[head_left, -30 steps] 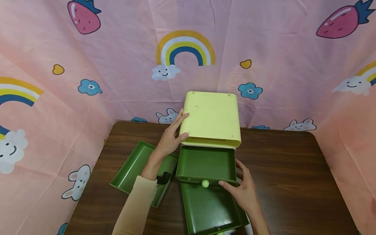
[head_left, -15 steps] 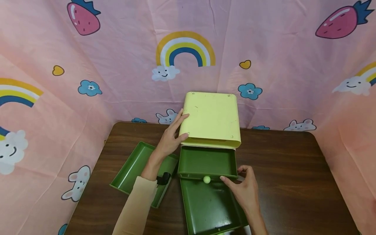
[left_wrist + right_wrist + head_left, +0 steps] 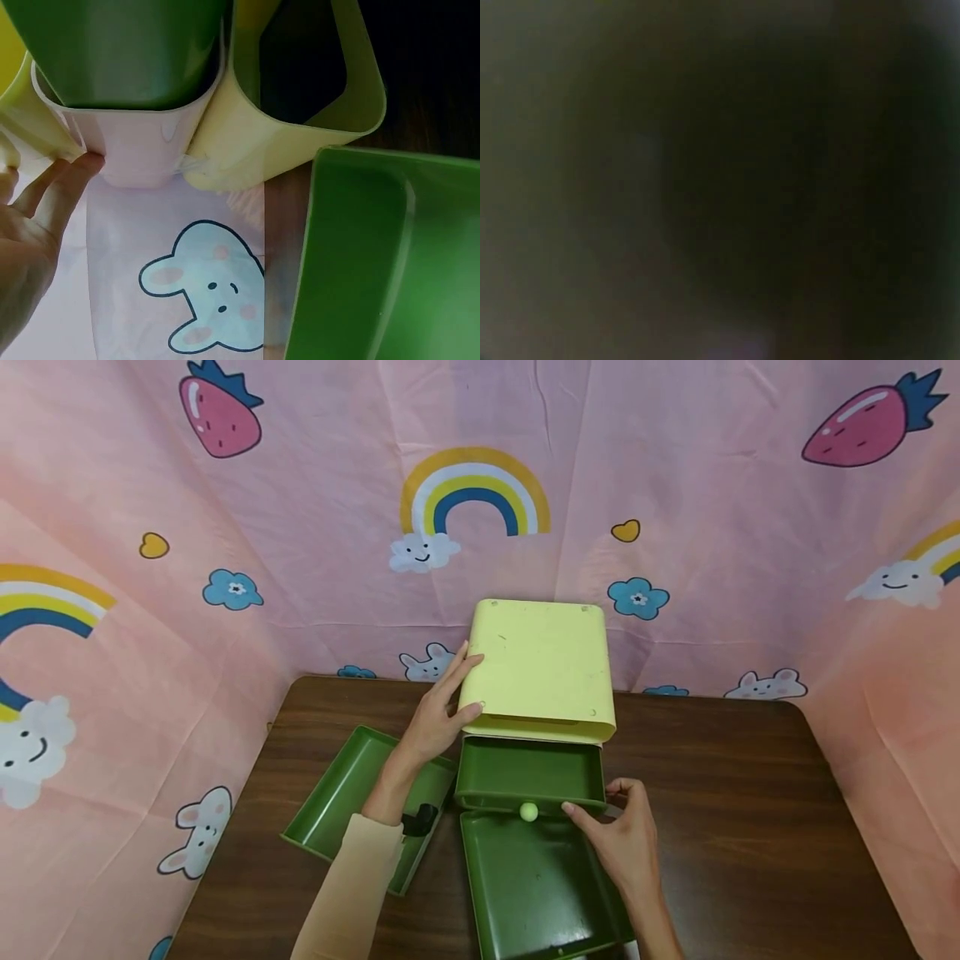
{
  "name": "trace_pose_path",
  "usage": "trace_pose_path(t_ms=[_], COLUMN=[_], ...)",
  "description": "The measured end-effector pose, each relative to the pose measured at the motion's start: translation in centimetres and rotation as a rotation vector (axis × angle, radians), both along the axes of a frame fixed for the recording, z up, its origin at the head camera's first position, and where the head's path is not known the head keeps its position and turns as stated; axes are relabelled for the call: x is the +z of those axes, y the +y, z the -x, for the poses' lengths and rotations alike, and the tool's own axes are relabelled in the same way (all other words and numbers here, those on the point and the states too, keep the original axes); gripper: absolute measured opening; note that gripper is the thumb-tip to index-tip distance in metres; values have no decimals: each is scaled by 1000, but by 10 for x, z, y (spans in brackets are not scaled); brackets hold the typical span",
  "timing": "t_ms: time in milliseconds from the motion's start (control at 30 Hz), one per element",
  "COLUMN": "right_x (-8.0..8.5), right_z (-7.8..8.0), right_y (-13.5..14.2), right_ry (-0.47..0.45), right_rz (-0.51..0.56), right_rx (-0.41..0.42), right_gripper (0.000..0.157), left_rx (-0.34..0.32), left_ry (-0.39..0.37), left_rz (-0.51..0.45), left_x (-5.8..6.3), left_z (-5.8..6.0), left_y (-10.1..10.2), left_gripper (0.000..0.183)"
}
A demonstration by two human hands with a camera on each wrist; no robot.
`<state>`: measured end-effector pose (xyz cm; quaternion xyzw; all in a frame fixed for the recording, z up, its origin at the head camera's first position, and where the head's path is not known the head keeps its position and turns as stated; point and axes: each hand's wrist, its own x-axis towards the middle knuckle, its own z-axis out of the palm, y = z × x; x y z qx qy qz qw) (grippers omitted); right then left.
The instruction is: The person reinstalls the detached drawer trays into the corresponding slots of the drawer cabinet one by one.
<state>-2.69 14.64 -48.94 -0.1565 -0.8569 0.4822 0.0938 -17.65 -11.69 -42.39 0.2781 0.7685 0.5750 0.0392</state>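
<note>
Green drawer (image 3: 531, 768) pokes straight toward the person from below the yellow box (image 3: 540, 660), right hand (image 3: 628, 839) nearer, seemingly pinching its front corner (wrist cam's murky), left hand (image 3: 437, 714) spread on the box

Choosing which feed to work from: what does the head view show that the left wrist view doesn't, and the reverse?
Only the head view shows the right hand, the round knob and the front green drawer. Only the left wrist view shows the pink shell's side wall and the lower yellow shell with its open front. Both show the left hand, upper yellow shell, inserted green drawer and loose green drawer.
</note>
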Motion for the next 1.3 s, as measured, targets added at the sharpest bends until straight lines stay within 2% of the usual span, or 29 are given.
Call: trace_pose_path(t_ms=[333, 467, 667, 867, 933, 1067, 1300], right_x=[-1, 1, 11, 23, 27, 31, 34], right_z=[7, 7, 8, 13, 14, 17, 23], right_y=[-1, 1, 8, 17, 20, 23, 25], right_ry=[17, -8, -93, -243, -278, -301, -301], right_rz=[-5, -3, -26, -113, -142, -155, -149], right_rx=[-5, 6, 109, 240, 277, 331, 349], right_gripper=[62, 62, 66, 99, 106, 108, 105], left_rx=[3, 3, 4, -1, 2, 4, -1], left_ry=[-17, -16, -12, -10, -10, -11, -19], left_rz=[1, -4, -6, -8, -4, -4, -22], left_x=[1, 1, 0, -1, -1, -2, -2], left_z=[1, 2, 1, 1, 1, 1, 0], left_y=[0, 1, 0, 0, 0, 0, 1], left_gripper=[94, 94, 94, 92, 91, 90, 90])
